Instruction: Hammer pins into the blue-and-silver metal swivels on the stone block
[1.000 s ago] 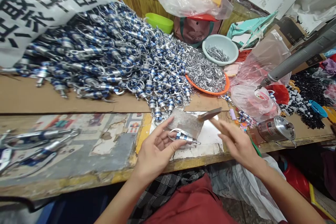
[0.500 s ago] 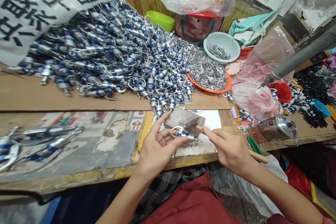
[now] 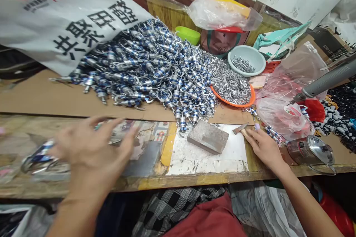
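Observation:
My left hand [image 3: 91, 152] is far out to the left, blurred, with its fingers spread above a few finished blue-and-silver clasps [image 3: 39, 157] lying on the worn bench top. My right hand [image 3: 264, 148] rests at the bench's right front on the handle of a small hammer [image 3: 239, 129], whose head lies on the table just past my fingertips. Between my hands a grey metal block [image 3: 208, 137] sits on a white sheet [image 3: 222, 159]. Behind it spreads a big heap of blue-and-silver clasps [image 3: 144, 63] on cardboard.
An orange tray [image 3: 251, 98] of small metal parts and a pale blue bowl [image 3: 258, 57] of pins stand behind the block. A green bowl [image 3: 187, 34], a printed white sack [image 3: 55, 18], plastic bags [image 3: 280, 114], a grey rotary tool [image 3: 325, 81] and a steel pot [image 3: 311, 150] crowd the edges.
My left hand swung from the block far to the left; the clasp it held is no longer at the block. My right hand lowered the hammer onto the table. The view shifted left.

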